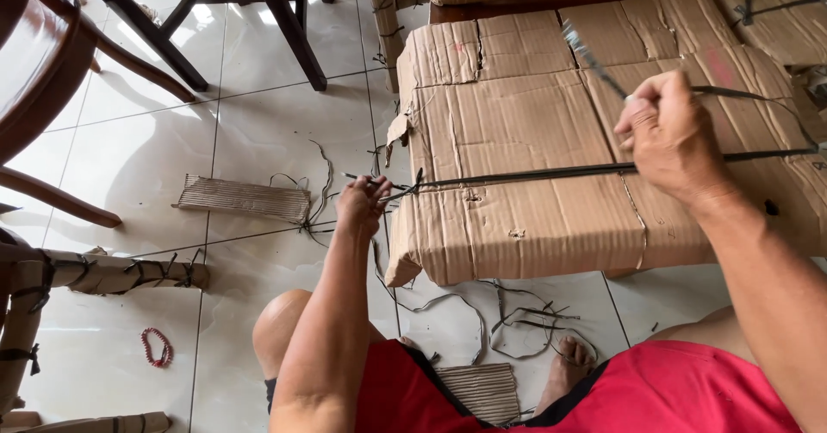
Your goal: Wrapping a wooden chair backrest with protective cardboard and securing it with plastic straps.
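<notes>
A big item wrapped in brown cardboard [517,140] lies on the tiled floor in front of me. A black plastic strap [525,174] runs taut across its top. My left hand [362,205] grips the strap's left end just off the cardboard's left edge. My right hand [668,136] is closed on the strap above the right part of the cardboard, and a loose strap tail [590,54] sticks up and back from it.
Cut strap scraps [517,317] and corrugated cardboard pieces [245,199] lie on the floor near my knees. Dark wooden chair legs [284,19] stand at the top left. Cardboard-wrapped legs [112,271] lie at the left, with a red bead bracelet [157,347] nearby.
</notes>
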